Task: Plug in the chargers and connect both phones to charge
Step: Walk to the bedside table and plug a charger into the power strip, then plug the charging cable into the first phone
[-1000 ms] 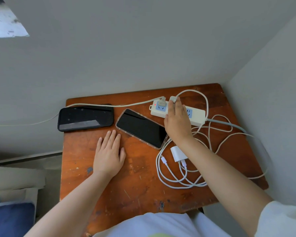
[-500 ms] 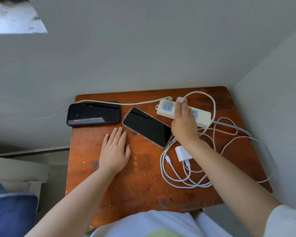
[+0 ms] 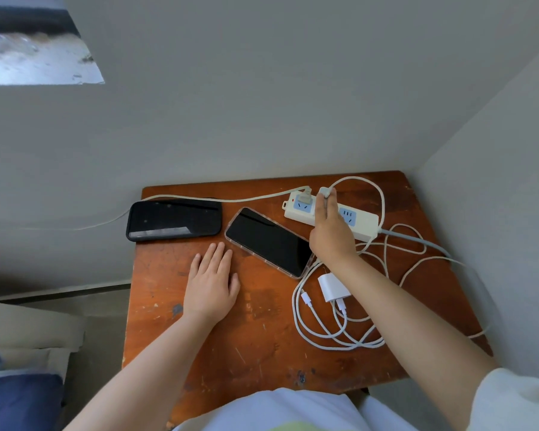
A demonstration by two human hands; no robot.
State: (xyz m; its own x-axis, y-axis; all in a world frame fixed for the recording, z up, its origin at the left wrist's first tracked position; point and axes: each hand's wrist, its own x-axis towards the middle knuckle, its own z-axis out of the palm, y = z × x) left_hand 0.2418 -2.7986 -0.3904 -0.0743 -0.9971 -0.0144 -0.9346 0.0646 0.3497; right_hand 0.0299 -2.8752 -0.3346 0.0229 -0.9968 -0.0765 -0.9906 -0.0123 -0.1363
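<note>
A person's right hand (image 3: 330, 231) reaches over a white power strip (image 3: 330, 214) at the back of a worn wooden table (image 3: 262, 337), fingertips closed on a small pale charger plug (image 3: 324, 191) at the strip's far edge — whether its prongs are already seated cannot be told from this angle. The left hand (image 3: 210, 283) lies flat on the wood, fingers straight and close together, holding nothing.

Two phones wait face up, unconnected: one in a black case (image 3: 173, 219) at the rear left, one in a clear case (image 3: 268, 241) angled beside the strip. A second white charger (image 3: 332, 287) rests near the right wrist amid loose loops of white cable (image 3: 333, 337), its connector ends lying free.

The charger is probably light and rigid — best taken by its flat sides and pushed straight down, while the light strip is likely to slide unless steadied. The cable is limp and prone to snag; the connectors want a pinch on the hard tip, not the cord. The glass-fronted phones look slick and breakable.
</note>
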